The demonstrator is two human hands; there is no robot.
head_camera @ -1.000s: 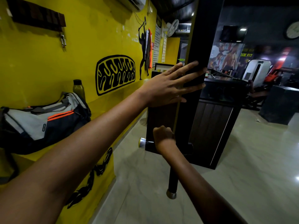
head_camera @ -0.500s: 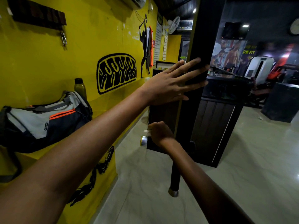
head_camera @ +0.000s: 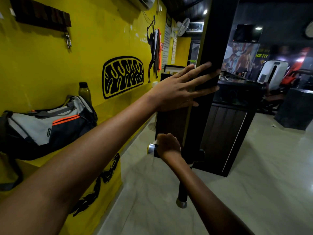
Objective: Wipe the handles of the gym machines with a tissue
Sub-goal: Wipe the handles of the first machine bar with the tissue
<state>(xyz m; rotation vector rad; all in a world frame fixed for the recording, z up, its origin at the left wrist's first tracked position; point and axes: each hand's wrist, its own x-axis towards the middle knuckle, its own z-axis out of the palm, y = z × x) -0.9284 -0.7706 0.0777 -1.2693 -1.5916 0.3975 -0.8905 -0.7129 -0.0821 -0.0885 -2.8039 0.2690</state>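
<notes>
Now right hand (head_camera: 167, 145) farther left along handle (head_camera: 151, 148), near its cap.

Pale marble floor (head_camera: 254, 192) under me. Dark wood-panelled counter (head_camera: 225, 136) stands on it straight ahead. To my left, a yellow ledge (head_camera: 108, 107) carries a grey-and-black duffel bag (head_camera: 47, 126), with a bottle (head_camera: 84, 92) behind it.

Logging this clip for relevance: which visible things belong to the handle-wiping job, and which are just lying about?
Job:
- short black handle with chrome end cap
- white tissue, barely showing
- right hand, wrapped round that handle
- left hand, flat against the black upright post

Lying about:
- grey, black and orange duffel bag
- olive bottle
</notes>
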